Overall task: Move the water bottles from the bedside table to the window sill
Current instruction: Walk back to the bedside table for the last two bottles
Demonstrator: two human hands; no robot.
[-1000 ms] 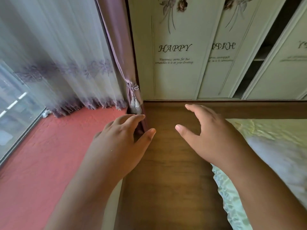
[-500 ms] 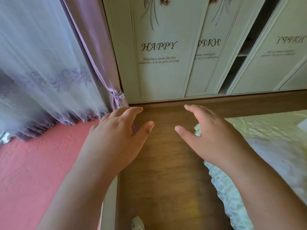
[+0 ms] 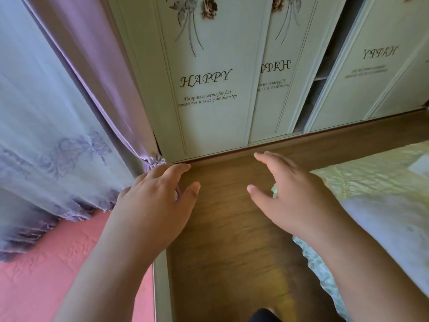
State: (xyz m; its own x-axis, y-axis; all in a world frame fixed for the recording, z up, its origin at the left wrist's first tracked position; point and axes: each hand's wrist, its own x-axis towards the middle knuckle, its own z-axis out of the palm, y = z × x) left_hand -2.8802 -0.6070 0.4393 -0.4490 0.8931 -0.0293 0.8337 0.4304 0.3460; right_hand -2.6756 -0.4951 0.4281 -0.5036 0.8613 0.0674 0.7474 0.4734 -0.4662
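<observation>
**Both hands empty, no bottles in frame — risk is in the search and carry**

Left hand (image 3: pixel 153 205) at 9 o'clock of frame centre: fingers loosely spread, slightly curled, holding nothing, hovering over the edge where the red textured window sill surface (image 3: pixel 58 270) meets the brown wood-grain floor strip (image 3: pixel 232 240). Right hand (image 3: pixel 294 201) at 3 o'clock: fingers open and fanned, thumb out, also empty, over the floor strip beside the pale green patterned bedspread (image 3: pixel 376 205).

Water bottles: not visible anywhere. Bedside table: not visible either. Cannot tell whether any bottle already sits on the sill; the shown part of it is bare.

Judged risks:
- Head is aimed at the cream wardrobe doors printed "HAPPY" (image 3: pixel 209 89) at 12 o'clock, not at the table; reaching without looking could knock a bottle over.
- Mauve curtain with tie-back (image 3: pixel 97 73) and sheer embroidered curtain (image 3: pixel 41 112) at 10 o'clock hang onto the sill; a bottle set against the fabric may tip or get snagged.
- Sill texture looks uneven, so a bottle placed near its edge could wobble off onto the floor.
- Dark object (image 3: pixel 262 316) at 6 o'clock, unidentifiable, possibly underfoot.
</observation>
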